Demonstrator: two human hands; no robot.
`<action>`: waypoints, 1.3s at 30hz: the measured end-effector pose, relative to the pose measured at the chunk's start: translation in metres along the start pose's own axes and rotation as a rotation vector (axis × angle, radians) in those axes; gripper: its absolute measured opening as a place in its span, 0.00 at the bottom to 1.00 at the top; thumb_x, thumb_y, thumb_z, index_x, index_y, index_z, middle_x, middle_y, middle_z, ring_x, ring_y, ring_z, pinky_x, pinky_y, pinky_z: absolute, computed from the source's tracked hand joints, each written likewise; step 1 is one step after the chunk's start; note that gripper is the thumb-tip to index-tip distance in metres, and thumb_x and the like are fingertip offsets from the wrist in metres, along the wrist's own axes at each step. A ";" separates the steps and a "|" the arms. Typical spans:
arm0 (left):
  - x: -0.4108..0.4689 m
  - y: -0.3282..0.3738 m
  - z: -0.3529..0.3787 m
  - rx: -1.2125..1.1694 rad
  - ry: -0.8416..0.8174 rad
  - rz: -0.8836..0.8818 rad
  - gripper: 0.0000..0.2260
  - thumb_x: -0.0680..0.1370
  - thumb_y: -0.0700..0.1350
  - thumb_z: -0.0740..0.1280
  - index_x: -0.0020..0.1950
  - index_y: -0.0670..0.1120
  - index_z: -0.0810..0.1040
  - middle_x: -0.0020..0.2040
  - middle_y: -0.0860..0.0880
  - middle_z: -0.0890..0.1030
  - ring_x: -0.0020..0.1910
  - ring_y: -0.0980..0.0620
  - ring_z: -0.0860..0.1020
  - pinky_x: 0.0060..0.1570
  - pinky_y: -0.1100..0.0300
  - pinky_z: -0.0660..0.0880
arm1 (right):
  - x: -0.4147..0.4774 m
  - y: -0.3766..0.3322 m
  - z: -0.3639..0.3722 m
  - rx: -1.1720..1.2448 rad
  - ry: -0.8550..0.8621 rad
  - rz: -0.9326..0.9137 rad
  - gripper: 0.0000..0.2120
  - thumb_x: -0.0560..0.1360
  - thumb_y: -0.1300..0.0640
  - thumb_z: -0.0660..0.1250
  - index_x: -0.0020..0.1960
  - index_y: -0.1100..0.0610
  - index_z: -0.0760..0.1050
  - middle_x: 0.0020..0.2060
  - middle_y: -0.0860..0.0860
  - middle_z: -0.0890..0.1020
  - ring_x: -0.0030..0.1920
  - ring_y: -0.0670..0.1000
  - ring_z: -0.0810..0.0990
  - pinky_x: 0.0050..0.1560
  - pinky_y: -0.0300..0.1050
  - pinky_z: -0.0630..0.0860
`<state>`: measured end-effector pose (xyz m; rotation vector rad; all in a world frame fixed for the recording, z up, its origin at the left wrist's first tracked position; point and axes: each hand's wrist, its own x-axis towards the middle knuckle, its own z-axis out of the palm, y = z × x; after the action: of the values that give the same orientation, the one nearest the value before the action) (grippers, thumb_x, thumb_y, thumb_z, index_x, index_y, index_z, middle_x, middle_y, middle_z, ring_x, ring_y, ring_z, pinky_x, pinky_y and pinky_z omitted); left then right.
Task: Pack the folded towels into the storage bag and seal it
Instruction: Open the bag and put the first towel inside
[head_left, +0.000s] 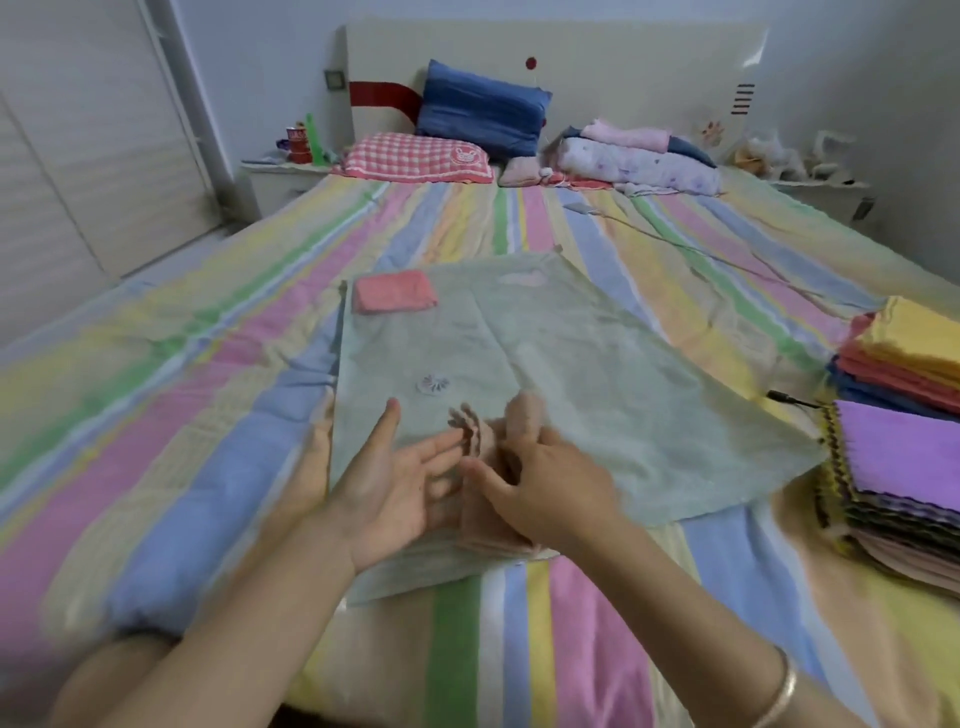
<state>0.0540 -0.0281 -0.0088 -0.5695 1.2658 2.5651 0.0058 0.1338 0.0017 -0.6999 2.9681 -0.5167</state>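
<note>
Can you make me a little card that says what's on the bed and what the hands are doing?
bag: pale green see-through plastic storage bag, flat on the striped bed sheet
in bag: folded red towel, far left corner
right-hand grip: holds folded beige towel
left-hand grip: fingers straight, beside that towel
waiting: purple-topped towel stack and yellow-topped towel stack, right

The storage bag (597, 374) is pale green. The coral towel (395, 292) shows in its far-left corner; the towel (485, 462) at its near edge, blurred, seems pinkish-beige. The bedspread (208, 374) beneath is pastel-striped.
</note>
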 end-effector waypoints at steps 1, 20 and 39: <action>0.000 0.002 0.001 -0.020 -0.026 0.010 0.39 0.76 0.70 0.49 0.72 0.41 0.68 0.73 0.45 0.70 0.53 0.48 0.77 0.56 0.51 0.70 | -0.001 -0.007 0.001 -0.054 -0.037 0.002 0.39 0.70 0.25 0.51 0.70 0.51 0.65 0.61 0.53 0.75 0.60 0.57 0.75 0.53 0.50 0.71; 0.005 -0.042 0.012 2.116 0.110 0.751 0.20 0.71 0.63 0.67 0.58 0.54 0.77 0.54 0.53 0.79 0.57 0.50 0.76 0.47 0.58 0.70 | 0.014 0.038 -0.029 0.075 0.020 0.182 0.14 0.66 0.43 0.54 0.40 0.53 0.64 0.36 0.50 0.73 0.42 0.56 0.73 0.39 0.43 0.66; 0.011 0.013 0.021 1.017 0.110 0.219 0.06 0.76 0.43 0.70 0.43 0.43 0.84 0.39 0.46 0.86 0.44 0.50 0.84 0.36 0.57 0.81 | -0.019 0.065 -0.064 0.337 -0.174 -0.176 0.08 0.68 0.63 0.62 0.45 0.63 0.76 0.34 0.55 0.79 0.35 0.49 0.75 0.38 0.46 0.72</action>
<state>0.0346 -0.0194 0.0077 -0.3422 2.4686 1.6449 -0.0131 0.2169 0.0402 -0.9167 2.5817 -0.8904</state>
